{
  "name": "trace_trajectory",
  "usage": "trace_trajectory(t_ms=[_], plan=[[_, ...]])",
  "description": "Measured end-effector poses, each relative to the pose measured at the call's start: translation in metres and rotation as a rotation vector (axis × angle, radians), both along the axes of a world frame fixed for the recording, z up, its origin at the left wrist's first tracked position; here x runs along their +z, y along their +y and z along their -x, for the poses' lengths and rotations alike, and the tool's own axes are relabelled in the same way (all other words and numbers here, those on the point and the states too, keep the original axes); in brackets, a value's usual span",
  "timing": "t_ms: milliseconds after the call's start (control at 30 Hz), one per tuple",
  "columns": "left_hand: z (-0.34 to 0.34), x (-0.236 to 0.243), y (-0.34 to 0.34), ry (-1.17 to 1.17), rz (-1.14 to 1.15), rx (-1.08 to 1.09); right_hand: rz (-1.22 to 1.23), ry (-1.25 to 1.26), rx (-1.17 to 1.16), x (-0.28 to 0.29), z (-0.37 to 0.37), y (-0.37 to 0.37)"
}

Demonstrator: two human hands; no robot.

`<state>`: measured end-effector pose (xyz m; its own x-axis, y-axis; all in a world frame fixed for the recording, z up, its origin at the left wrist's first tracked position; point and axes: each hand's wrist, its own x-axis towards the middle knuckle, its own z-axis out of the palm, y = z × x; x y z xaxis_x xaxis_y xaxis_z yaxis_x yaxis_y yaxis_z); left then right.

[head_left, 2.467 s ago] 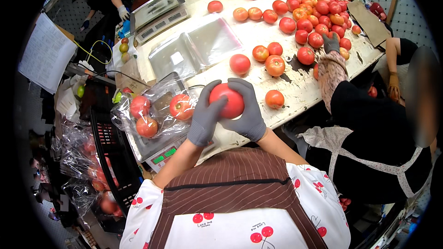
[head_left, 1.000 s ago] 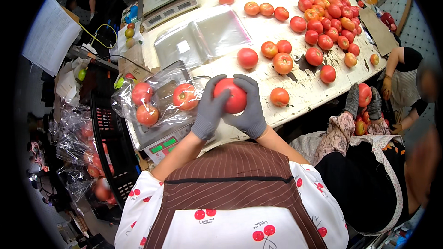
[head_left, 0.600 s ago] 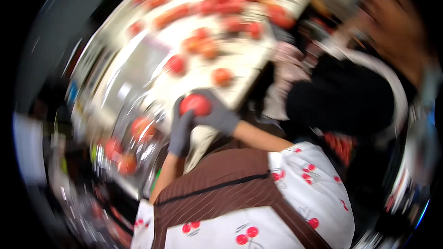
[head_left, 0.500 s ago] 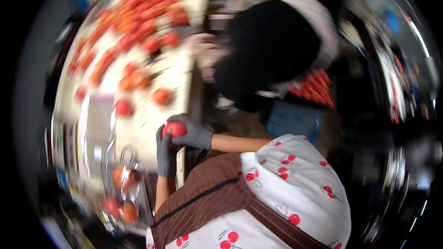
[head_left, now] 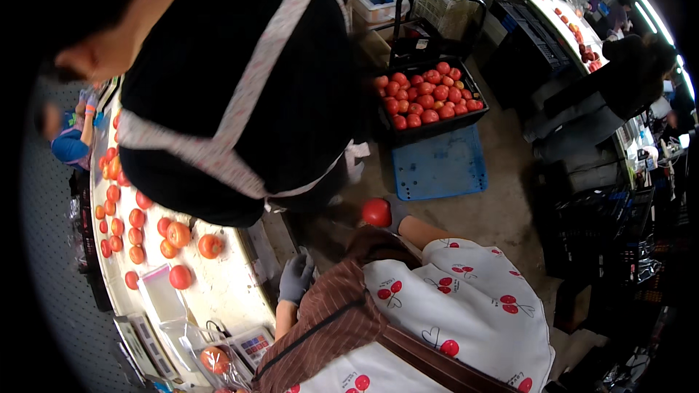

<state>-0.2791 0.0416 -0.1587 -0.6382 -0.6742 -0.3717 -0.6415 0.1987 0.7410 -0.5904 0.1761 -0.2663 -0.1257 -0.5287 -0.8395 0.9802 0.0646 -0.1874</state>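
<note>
My right hand (head_left: 397, 215), in a grey glove, holds a red tomato (head_left: 376, 212) out over the floor beside the table. My left hand (head_left: 295, 280), also gloved, is open at the near edge of the white table (head_left: 227, 275), its fingers slightly curved. Loose tomatoes (head_left: 179, 236) lie on the table. At its lower end a clear bag with a tomato inside (head_left: 215, 361) sits on a scale (head_left: 252, 343). Beyond my right hand a black crate (head_left: 475, 88) full of red tomatoes stands behind a blue plastic lid or tray (head_left: 440, 162) on the floor.
A co-worker (head_left: 182, 51) in a black top and apron stands close ahead at left, another (head_left: 69, 142) across the table. Carts and boxes (head_left: 448, 0) stand behind the crate. More people (head_left: 622, 102) and a second worktable (head_left: 568, 22) are at right, above stacked black crates (head_left: 604, 225).
My view has swung right, away from the table toward the crate. Both hands held the tomato together; now my left hand has let go and my right hand alone carries it.
</note>
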Motion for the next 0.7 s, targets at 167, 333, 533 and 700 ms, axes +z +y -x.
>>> trace_trajectory(t_ms=[167,333,533,700], plan=[[-0.066,-0.112,0.005,-0.527,-0.04,-0.215,-0.25,0.031,-0.106,0.022,0.048,0.006],[-0.062,-0.168,0.002,-0.307,-0.213,-0.147,-0.132,-0.044,-0.161,-0.011,0.106,0.024],[0.002,-0.127,-0.006,-0.231,-0.348,0.102,-0.061,-0.074,-0.314,-0.008,0.163,0.016],[-0.003,-0.124,-0.003,-0.216,-0.33,0.114,-0.058,-0.122,-0.33,0.014,0.182,-0.001]])
